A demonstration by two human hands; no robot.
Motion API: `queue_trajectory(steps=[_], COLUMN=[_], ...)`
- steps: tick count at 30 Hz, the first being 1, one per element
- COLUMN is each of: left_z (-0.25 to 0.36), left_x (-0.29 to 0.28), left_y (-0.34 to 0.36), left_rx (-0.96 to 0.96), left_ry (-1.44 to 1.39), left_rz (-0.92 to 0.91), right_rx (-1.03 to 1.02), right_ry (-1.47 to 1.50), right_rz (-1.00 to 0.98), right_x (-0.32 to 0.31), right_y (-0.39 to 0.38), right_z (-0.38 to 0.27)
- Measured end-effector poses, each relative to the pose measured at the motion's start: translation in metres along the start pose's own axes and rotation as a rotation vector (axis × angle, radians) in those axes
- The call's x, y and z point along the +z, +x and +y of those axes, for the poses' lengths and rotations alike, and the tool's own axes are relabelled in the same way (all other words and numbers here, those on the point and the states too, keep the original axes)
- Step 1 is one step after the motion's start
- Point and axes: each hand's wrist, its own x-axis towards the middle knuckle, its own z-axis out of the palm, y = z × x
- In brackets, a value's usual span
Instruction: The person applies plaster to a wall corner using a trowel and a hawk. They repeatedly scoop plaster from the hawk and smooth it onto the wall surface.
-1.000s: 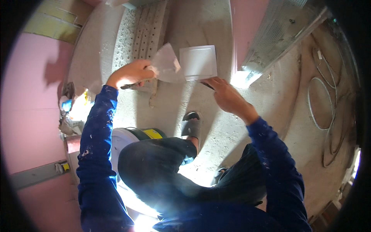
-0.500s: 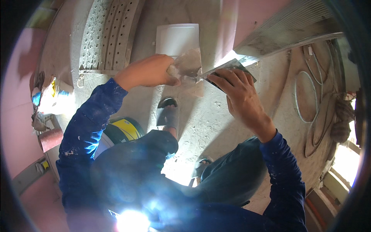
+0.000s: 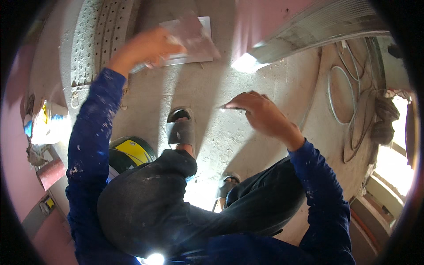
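My left hand [image 3: 150, 47], smeared by motion, is closed on a flat rectangular putty scraper [image 3: 194, 37]. That blade is tilted above a white rectangular panel [image 3: 206, 25] on the floor and partly covers it. Lower and to the right, my right hand [image 3: 265, 114] grips a second putty scraper [image 3: 236, 108], dark and seen nearly edge-on over the concrete. The two tools are well apart. Most of the right-hand scraper is hidden behind my fingers.
A perforated metal plank [image 3: 99, 44] lies at the upper left. Beside my left knee stands a black and yellow bucket [image 3: 134, 152]. Pale cable [image 3: 331, 95] loops across the floor at right. A ribbed metal piece [image 3: 318, 37] extends from the upper right.
My left hand has swung its scraper up and left, away from the other one. The right hand has dropped slightly and turned its blade edge-on. The whole view has shifted somewhat.
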Motion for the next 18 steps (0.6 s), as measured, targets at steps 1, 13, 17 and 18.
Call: queue_trajectory(steps=[1,13,17,18], left_z=[-0.008,-0.036,-0.019,-0.014], left_x=[-0.009,0.012,0.007,0.003], left_y=[0.007,0.032,0.021,0.019], left_rx=[0.037,0.159,0.018,-0.049], left_ry=[-0.024,-0.182,-0.322,-0.387], left_rz=[0.016,0.136,0.034,-0.029], right_rx=[0.218,0.719,0.534,0.493], right_ry=[0.342,2.178,2.499,2.543], right_rz=[-0.064,0.501,0.352,0.331], right_x=[0.004,0.116,0.121,0.121], right_y=[0.001,0.05,0.068,0.07], right_z=[0.017,0.183,0.202,0.206])
